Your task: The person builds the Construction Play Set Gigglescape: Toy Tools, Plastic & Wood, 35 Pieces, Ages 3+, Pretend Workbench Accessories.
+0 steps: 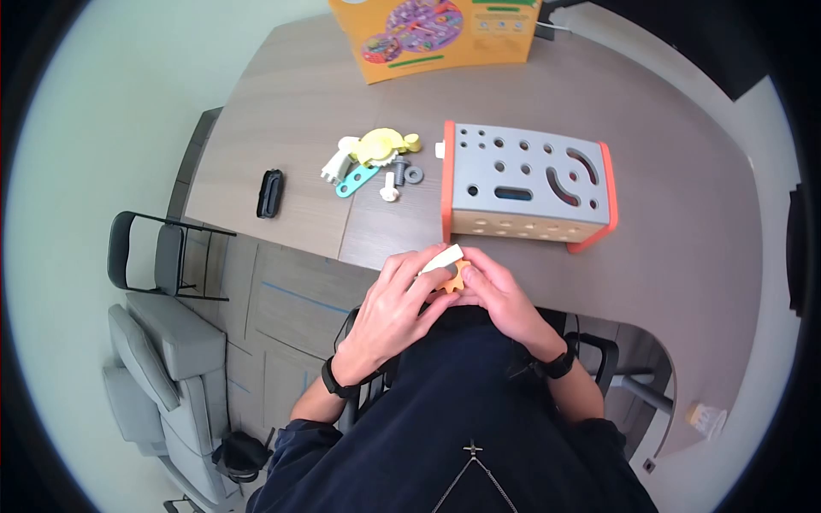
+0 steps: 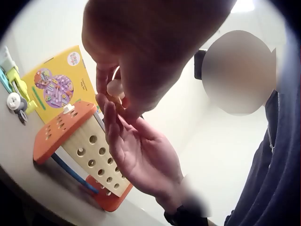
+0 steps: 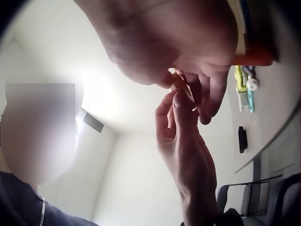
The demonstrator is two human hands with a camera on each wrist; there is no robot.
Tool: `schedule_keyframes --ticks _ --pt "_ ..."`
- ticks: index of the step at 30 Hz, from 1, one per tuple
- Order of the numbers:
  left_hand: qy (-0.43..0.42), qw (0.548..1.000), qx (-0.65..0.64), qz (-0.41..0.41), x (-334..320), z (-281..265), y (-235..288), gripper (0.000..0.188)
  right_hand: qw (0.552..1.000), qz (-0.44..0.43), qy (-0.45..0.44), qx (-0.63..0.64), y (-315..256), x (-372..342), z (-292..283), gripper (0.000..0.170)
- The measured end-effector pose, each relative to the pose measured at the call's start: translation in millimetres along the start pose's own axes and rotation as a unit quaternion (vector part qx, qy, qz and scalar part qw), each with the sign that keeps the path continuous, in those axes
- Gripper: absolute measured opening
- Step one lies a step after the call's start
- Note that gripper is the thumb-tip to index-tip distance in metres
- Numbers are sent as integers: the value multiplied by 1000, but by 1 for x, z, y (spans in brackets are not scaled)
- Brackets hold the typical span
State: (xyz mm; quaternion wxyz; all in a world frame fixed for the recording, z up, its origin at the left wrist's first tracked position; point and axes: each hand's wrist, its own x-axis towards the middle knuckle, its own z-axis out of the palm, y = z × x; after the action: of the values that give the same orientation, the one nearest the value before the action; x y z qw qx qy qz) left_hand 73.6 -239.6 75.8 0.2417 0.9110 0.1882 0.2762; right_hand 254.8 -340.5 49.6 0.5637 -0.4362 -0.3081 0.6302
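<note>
Grey-brown tabletop (image 1: 299,103), fingers (image 1: 416,291) gripping orange gear (image 1: 452,280)

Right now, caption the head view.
Left hand and right hand holding a cream piece and orange gear near a grey-topped box.

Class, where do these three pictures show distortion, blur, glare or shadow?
Head view: fisheye bows the table, with blackened corners. Left wrist view: the left hand looks dark and soft; the head is blurred out. Right wrist view: white glare beside the blurred head, while the right hand is shadowed.
</note>
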Motion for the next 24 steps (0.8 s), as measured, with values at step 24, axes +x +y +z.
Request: schedule_keyframes --ticks 24 --pt "-80 997 10 7 34 32 10 47 990 -92 81 -72 13 -32 -32 49"
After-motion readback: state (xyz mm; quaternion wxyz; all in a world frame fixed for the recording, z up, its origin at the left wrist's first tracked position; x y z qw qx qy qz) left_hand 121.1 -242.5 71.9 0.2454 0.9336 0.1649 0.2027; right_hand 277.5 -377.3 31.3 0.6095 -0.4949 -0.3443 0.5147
